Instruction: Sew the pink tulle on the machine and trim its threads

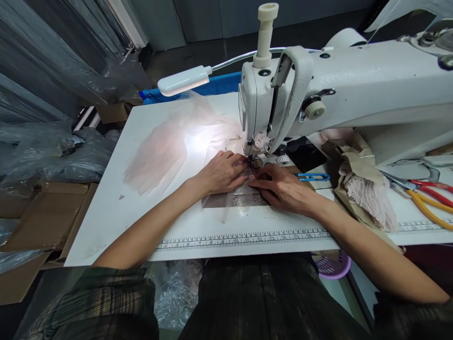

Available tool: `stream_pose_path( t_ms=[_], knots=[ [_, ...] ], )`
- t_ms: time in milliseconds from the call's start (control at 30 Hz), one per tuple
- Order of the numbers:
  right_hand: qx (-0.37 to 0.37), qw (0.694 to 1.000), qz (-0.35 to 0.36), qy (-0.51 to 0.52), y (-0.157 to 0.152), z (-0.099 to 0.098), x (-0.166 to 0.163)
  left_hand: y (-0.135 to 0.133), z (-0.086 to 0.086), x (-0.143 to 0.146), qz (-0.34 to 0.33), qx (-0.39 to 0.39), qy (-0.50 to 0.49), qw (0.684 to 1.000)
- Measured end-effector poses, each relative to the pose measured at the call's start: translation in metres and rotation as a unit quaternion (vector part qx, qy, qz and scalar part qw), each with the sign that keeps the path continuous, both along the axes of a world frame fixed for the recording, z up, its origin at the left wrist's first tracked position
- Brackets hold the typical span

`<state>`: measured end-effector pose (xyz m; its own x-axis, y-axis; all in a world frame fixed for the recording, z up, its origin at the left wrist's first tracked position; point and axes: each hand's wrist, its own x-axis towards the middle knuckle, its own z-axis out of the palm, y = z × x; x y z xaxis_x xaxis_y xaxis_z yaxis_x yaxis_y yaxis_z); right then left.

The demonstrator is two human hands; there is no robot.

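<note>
Pale pink sheer fabric (155, 153) spreads over the table left of the sewing machine (332, 89) and runs in under its needle area. My left hand (226, 172) rests palm down on the fabric just left of the presser foot (253, 160), thumb and fingers apart. On the other side, my right hand (281, 188) has its thumb and index finger closed on the fabric edge in front of the foot. The needle tip is hidden. Blue thread snips (313, 177) lie beyond my right hand.
A lamp (184, 81) lights the fabric. To the right lie brown paper (357, 156) with pale pink strips (371, 193) and pliers (430, 193). A printed ruler (240, 240) follows the front edge. Cardboard boxes (49, 212) stand left; a purple basket (334, 264) sits below.
</note>
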<state>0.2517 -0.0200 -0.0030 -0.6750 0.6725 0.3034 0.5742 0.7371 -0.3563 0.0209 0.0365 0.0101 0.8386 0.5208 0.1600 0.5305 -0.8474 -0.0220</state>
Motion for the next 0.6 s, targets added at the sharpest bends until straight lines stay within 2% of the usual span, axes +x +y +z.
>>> stream_pose_path(
  t_ms=[200, 600],
  knots=[
    [-0.015, 1.0, -0.007, 0.012, -0.001, -0.001, 0.0, -0.009, -0.003, -0.001, 0.024, 0.006, -0.017, 1.0],
    [-0.023, 1.0, -0.018, 0.008, -0.001, 0.001, 0.0, -0.011, -0.009, -0.005, 0.022, -0.011, -0.047, 0.999]
  ],
)
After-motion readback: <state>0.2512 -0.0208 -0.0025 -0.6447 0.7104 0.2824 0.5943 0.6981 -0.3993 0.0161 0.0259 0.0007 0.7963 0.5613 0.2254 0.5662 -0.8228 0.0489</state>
